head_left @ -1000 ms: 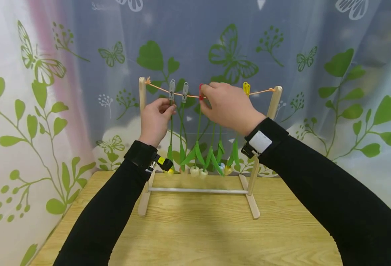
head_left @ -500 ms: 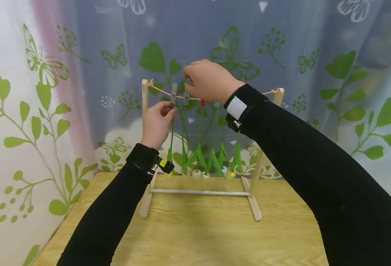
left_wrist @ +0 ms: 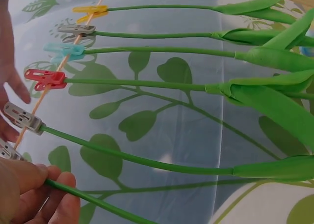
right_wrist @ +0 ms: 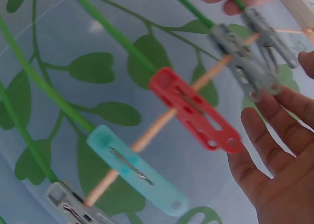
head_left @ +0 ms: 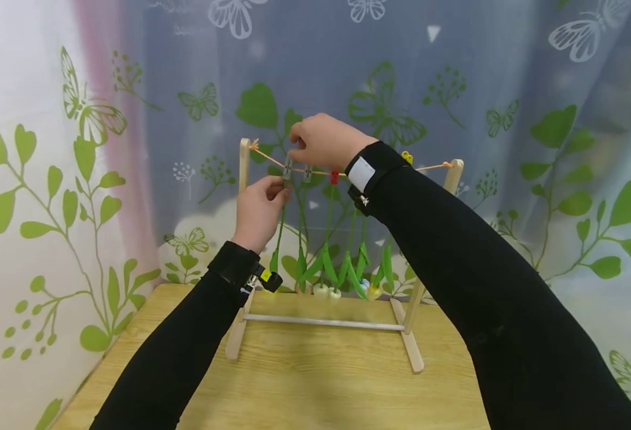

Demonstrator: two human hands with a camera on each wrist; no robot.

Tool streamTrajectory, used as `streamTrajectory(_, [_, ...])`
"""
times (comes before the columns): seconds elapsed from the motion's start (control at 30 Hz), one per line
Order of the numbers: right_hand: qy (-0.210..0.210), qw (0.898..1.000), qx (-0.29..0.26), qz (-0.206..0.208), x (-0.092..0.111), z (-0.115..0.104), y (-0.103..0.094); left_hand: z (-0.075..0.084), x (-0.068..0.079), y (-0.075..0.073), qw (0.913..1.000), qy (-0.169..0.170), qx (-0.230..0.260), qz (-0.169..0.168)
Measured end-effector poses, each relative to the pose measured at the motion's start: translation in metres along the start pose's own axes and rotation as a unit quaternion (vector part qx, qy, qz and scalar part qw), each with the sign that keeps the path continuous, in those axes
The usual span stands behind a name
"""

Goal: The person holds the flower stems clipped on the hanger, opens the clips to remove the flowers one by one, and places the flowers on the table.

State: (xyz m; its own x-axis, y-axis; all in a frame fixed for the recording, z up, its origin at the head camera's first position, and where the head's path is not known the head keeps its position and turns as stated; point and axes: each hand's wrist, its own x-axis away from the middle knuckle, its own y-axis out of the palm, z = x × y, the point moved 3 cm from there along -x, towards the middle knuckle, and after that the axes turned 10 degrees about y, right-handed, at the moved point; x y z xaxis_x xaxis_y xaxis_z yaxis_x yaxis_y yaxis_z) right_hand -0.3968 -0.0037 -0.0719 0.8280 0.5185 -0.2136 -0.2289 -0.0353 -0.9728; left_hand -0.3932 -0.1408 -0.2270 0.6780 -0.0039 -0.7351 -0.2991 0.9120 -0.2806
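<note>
Artificial tulips [head_left: 321,292] hang head-down from an orange cord [right_wrist: 157,129], each stem caught in a clothes peg. My left hand [head_left: 261,209] pinches the green stem [left_wrist: 105,204] of the leftmost tulip, just under its grey peg [head_left: 287,169]. Around that peg's upper end is my right hand [head_left: 328,140], thumb and fingers spread apart on either side of the handles. A fingertip overlaps the second grey peg [right_wrist: 240,59] in the right wrist view. Further along the cord come a red peg [right_wrist: 196,111], a turquoise peg [right_wrist: 135,170], another grey one and a yellow peg [left_wrist: 93,11].
The cord is tied between two wooden posts [head_left: 453,179], joined low down by a pale crossbar [head_left: 320,322]. This stand rests on a wood-grain table [head_left: 315,370]. Behind hangs a curtain [head_left: 186,60] printed with leaves and butterflies.
My right hand has left the red peg, risen over the cord and moved left to the leftmost grey peg. My left hand keeps its pinch on the stem. The head view has tilted up slightly.
</note>
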Motion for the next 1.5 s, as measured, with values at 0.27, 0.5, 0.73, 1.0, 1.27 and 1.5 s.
streamTrajectory(0.27, [0.008, 0.999, -0.031, -0.003, 0.003, 0.005, 0.017, -0.002, 0.004, 0.005, 0.9999, 0.001, -0.001, -0.013])
streamTrajectory(0.5, [0.007, 0.999, -0.047, 0.004, 0.0, 0.0, 0.013, -0.001, 0.001, 0.003, 0.9999, 0.009, 0.0, -0.006])
streamTrajectory(0.73, [-0.009, 0.998, -0.054, 0.013, -0.005, -0.002, 0.014, 0.0, 0.005, 0.002, 0.9999, 0.011, 0.012, -0.001])
streamTrajectory(1.0, [-0.001, 0.997, -0.07, 0.021, -0.004, 0.001, 0.013, 0.002, 0.005, 0.004, 1.0, 0.005, 0.005, -0.003])
streamTrajectory(1.27, [-0.004, 0.996, -0.085, 0.025, -0.001, 0.0, 0.01, 0.002, 0.006, 0.003, 1.0, -0.002, 0.009, -0.001])
streamTrajectory(1.5, [0.005, 0.996, -0.083, 0.031, -0.001, 0.001, 0.009, -0.004, 0.013, 0.005, 0.9998, -0.01, 0.019, -0.004])
